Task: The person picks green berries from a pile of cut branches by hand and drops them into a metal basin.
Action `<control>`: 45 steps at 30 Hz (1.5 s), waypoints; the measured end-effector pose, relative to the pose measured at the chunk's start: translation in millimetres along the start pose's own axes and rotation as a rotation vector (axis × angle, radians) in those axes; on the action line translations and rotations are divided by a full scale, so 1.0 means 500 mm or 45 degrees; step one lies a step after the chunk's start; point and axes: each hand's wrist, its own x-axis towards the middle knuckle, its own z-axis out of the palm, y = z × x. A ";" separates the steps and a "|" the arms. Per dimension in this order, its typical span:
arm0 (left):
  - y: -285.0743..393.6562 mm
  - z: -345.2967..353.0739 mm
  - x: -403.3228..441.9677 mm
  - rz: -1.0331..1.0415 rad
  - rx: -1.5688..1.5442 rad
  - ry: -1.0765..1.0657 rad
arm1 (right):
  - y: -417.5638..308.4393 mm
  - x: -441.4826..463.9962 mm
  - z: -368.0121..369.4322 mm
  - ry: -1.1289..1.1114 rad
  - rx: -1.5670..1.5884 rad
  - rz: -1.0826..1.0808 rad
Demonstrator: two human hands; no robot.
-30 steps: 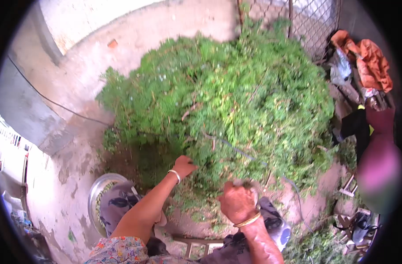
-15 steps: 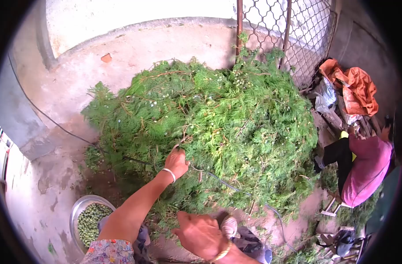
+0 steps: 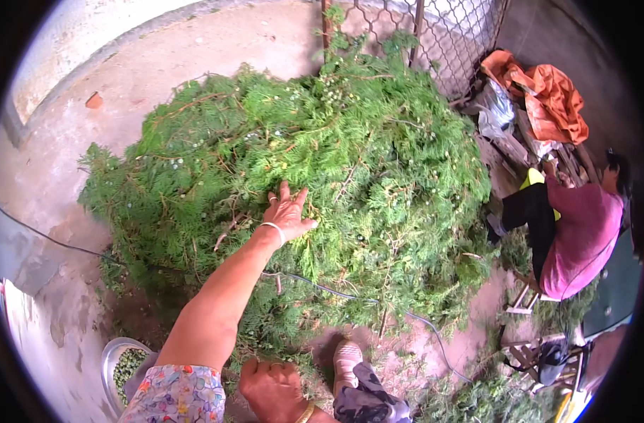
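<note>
A big heap of green branches (image 3: 378, 162) with small pale berries covers the middle of the ground. Stretched out over it, my left hand (image 3: 288, 213) has its fingers spread, palm down, with nothing held. My right hand (image 3: 272, 388) is low in the view near my lap, its fingers curled in; whatever they may hold is hidden. To the left, a metal bowl (image 3: 111, 366) contains many small green berries, partly covered by my leg.
A black cable (image 3: 322, 287) crosses the heap. Another person (image 3: 583, 233) in pink sits on a low stool (image 3: 523, 299) at the right. Behind are orange cloth (image 3: 554, 106), wood and a metal lattice (image 3: 449, 42). My shoe (image 3: 347, 358) is below the heap.
My left hand has reached farther over the heap and spread its fingers. My right hand has drawn back toward the bottom edge. The view has shifted right.
</note>
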 end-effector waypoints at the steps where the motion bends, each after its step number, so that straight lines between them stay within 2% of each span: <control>1: 0.022 0.005 0.001 -0.036 0.050 -0.070 | -0.009 -0.002 -0.017 -0.103 0.090 0.037; 2: 0.011 0.065 0.024 -0.011 0.056 -0.051 | -0.013 -0.002 -0.023 -0.203 0.178 0.072; 3: 0.031 0.072 0.020 -0.034 0.205 -0.087 | -0.012 -0.007 -0.008 -0.078 0.135 0.038; 5: 0.046 0.109 0.024 -0.066 0.397 -0.090 | -0.011 -0.021 0.015 -0.056 0.218 0.035; 6: 0.026 0.151 0.041 -0.052 0.505 0.059 | -0.009 -0.032 0.021 -0.024 0.310 0.024; 8: -0.007 0.185 0.073 0.018 0.475 0.250 | -0.006 -0.048 0.018 -0.106 0.388 0.065; 9: -0.019 0.176 0.070 0.121 0.503 0.339 | -0.004 -0.040 0.003 -0.105 0.331 0.094; 11: -0.036 0.149 0.054 0.178 0.422 0.247 | 0.002 -0.026 -0.034 -0.033 0.240 0.058; 13: -0.043 0.091 0.025 0.186 0.401 0.227 | 0.008 -0.028 -0.004 -0.004 0.159 0.064; 15: -0.058 0.033 0.000 0.318 0.123 0.200 | 0.004 -0.030 0.011 0.006 0.016 0.105; 19: -0.066 -0.054 -0.147 0.386 0.091 0.268 | 0.012 -0.015 -0.048 -0.166 0.093 0.012; 22: -0.108 -0.058 -0.280 0.395 0.038 0.257 | 0.004 -0.021 -0.044 -0.101 -0.027 -0.017; 25: -0.156 -0.001 -0.393 0.354 -0.021 0.192 | -0.003 -0.029 -0.054 -0.108 0.012 -0.067; 28: -0.241 0.126 -0.457 0.264 -0.041 0.202 | -0.009 -0.040 -0.048 -0.160 0.074 -0.081; 30: -0.302 0.182 -0.463 0.092 0.075 0.006 | -0.005 -0.043 -0.043 -0.338 0.029 -0.129; 31: -0.314 0.185 -0.467 0.092 0.075 0.012 | 0.000 -0.042 -0.047 -0.446 0.064 -0.133; 33: -0.333 0.189 -0.479 0.041 0.312 -0.450 | 0.007 -0.044 -0.046 -0.455 0.041 -0.114; 34: -0.389 0.231 -0.480 0.039 0.311 -0.459 | 0.008 -0.045 -0.042 -0.469 0.024 -0.102; 36: -0.529 0.354 -0.477 0.688 0.548 0.091 | 0.010 -0.047 -0.025 -0.391 -0.052 -0.086; 37: -0.498 0.322 -0.474 0.679 0.549 0.087 | 0.012 -0.047 -0.020 -0.304 -0.134 -0.065; 39: -0.374 0.191 -0.448 0.153 0.345 -0.253 | 0.016 -0.041 -0.025 -0.304 -0.122 -0.077; 40: -0.359 0.159 -0.444 0.142 0.340 -0.256 | 0.018 -0.040 -0.028 -0.300 -0.116 -0.085; 43: -0.296 0.059 -0.458 -0.479 -0.761 -0.135 | 0.013 -0.040 -0.029 -0.302 -0.093 -0.113; 45: -0.322 0.048 -0.461 -0.482 -0.789 -0.124 | 0.003 -0.042 -0.032 -0.320 -0.059 -0.145</control>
